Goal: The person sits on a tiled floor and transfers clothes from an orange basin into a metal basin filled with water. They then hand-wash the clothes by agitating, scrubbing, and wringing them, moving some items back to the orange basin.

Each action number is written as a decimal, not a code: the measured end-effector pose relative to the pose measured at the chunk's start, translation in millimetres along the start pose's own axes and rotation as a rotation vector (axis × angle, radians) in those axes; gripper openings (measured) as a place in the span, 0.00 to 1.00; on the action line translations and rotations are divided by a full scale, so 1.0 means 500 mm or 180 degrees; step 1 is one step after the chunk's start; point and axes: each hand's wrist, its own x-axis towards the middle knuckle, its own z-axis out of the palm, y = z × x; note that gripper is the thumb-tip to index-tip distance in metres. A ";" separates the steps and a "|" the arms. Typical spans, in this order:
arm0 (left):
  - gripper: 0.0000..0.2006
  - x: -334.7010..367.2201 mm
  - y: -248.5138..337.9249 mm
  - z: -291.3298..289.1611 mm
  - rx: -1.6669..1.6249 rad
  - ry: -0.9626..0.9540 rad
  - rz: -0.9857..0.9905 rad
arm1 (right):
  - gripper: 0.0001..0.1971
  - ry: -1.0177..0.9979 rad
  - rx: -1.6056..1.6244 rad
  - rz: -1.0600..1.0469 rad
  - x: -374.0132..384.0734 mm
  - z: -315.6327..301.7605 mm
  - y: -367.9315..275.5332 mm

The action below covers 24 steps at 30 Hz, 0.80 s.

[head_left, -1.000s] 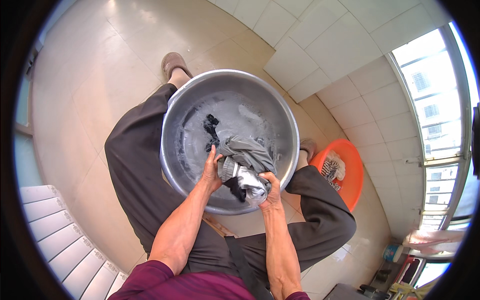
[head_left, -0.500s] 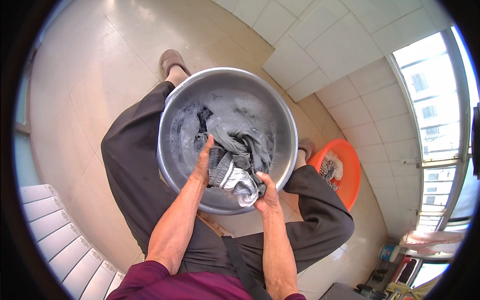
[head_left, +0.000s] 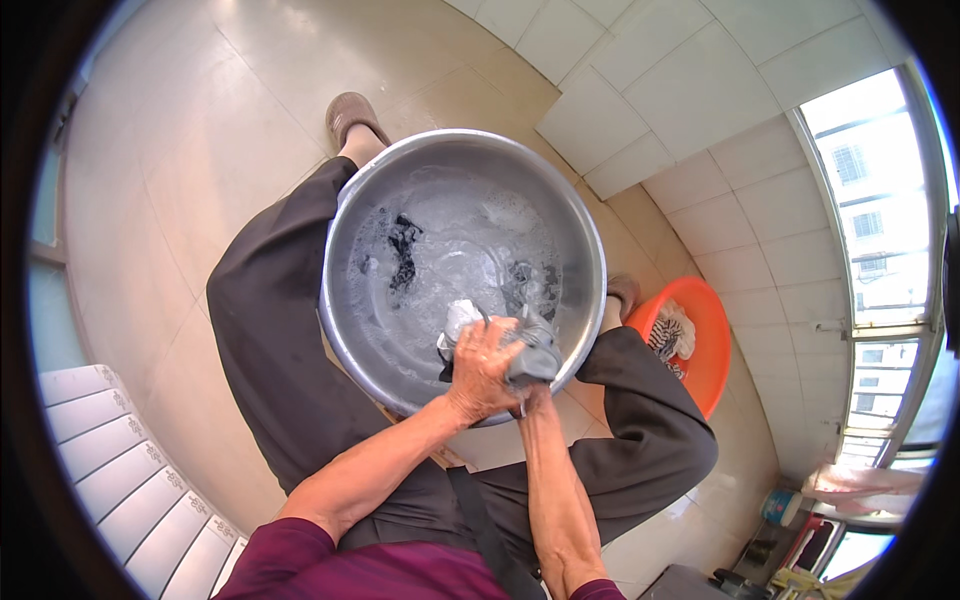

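Observation:
A large metal basin [head_left: 337, 310] of sudsy water stands between my legs. At its near right side, a wet grey garment [head_left: 541, 345] is bunched up close to the rim, with a white part [head_left: 460, 316] showing at its left. My left hand [head_left: 482, 366] is closed over the bunch, its back facing up and its fingers bent onto the cloth. Beneath the cloth and behind the left hand, my right hand [head_left: 536, 398] grips the same bunch; most of its fingers are hidden. Dark cloth [head_left: 404, 250] shows through the suds on the basin's left.
An orange basin [head_left: 713, 350] with light and striped clothes [head_left: 672, 334] sits beyond my right knee. White tiled wall [head_left: 690, 80] and a window [head_left: 870, 230] rise on the right. Slatted white panels [head_left: 130, 480] stand at lower left. Tiled floor [head_left: 150, 200] spreads at left.
My left hand has moved right, from the garment's left edge onto its top beside the right hand. The garment, spread out before, is now gathered tight near the rim, baring more sudsy water.

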 end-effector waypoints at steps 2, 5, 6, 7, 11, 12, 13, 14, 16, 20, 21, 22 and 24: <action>0.15 0.029 -0.044 0.001 -0.0601 0.0444 -0.0248 | 0.28 0.0477 -0.0357 -0.0262 0.001 0.001 0.040; 0.13 0.030 -0.124 0.034 -0.1881 0.0663 -0.1719 | 0.19 0.1021 -0.1417 -0.0503 0.022 0.029 0.064; 0.14 0.033 -0.155 0.042 -0.2204 0.0650 -0.1859 | 0.19 0.0956 -0.1961 -0.0564 0.037 0.002 0.074; 0.14 0.031 -0.183 0.041 -0.2534 0.0647 -0.2210 | 0.19 0.0899 -0.2501 -0.0588 0.038 0.007 0.071; 0.24 0.009 -0.248 0.020 -0.1397 0.0259 -0.3063 | 0.22 0.0918 -0.4182 -0.1042 0.023 0.039 0.047; 0.26 0.023 -0.243 -0.006 -0.0996 -0.0049 -0.3327 | 0.23 0.0996 -0.4475 -0.1251 0.017 0.043 0.041; 0.29 0.030 -0.247 -0.014 -0.0614 -0.0343 -0.3498 | 0.29 0.0836 -0.4824 -0.0822 0.030 0.014 0.038; 0.30 0.030 -0.250 -0.012 -0.0161 -0.0219 -0.3493 | 0.34 0.0824 -0.5130 -0.0804 0.026 0.000 0.035; 0.32 0.014 -0.270 -0.012 0.0766 0.0097 -0.3483 | 0.44 0.0707 -0.5751 -0.0776 0.016 0.019 0.030; 0.34 -0.008 -0.283 0.014 0.1030 0.0257 -0.2561 | 0.69 0.0783 -0.6455 0.0445 0.025 0.091 0.010; 0.35 -0.002 -0.270 0.025 0.0952 0.0084 -0.2644 | 0.78 0.0680 -0.6588 0.0618 0.044 0.073 0.021; 0.36 -0.002 -0.267 0.034 0.0737 -0.0089 -0.2686 | 0.78 0.0600 -0.6563 0.0742 0.055 0.065 0.035; 0.39 -0.028 -0.284 0.071 0.0974 -0.0503 -0.2504 | 0.79 0.0429 -0.6512 0.0993 0.076 0.048 0.068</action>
